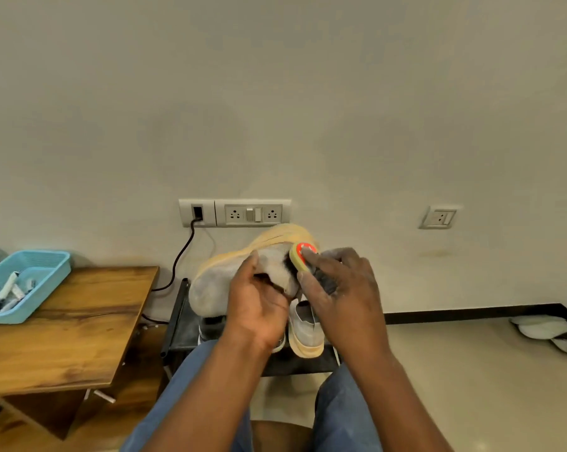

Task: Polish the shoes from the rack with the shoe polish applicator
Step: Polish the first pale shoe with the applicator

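Shoe [223, 282]: grey sneaker w/ tan sole, held up in front of the wall sockets, above the rack.
L hand [259, 305]: fingers curled round the shoe's collar, probably steadying it for rubbing.
R hand [337, 288]: grips polish applicator [303, 256], sponge pressed on shoe's side.
Look: upper dull, dusty-pale.
Rack [177, 321]: black, low; 2nd grey shoe [306, 331] waits there.
Side table [63, 331]: blue tray [47, 265] w/ small items.

Grey shoe [223, 285] with pale orange sole, yellow-rimmed red applicator [303, 254] (light blue basket [52, 272] aside)
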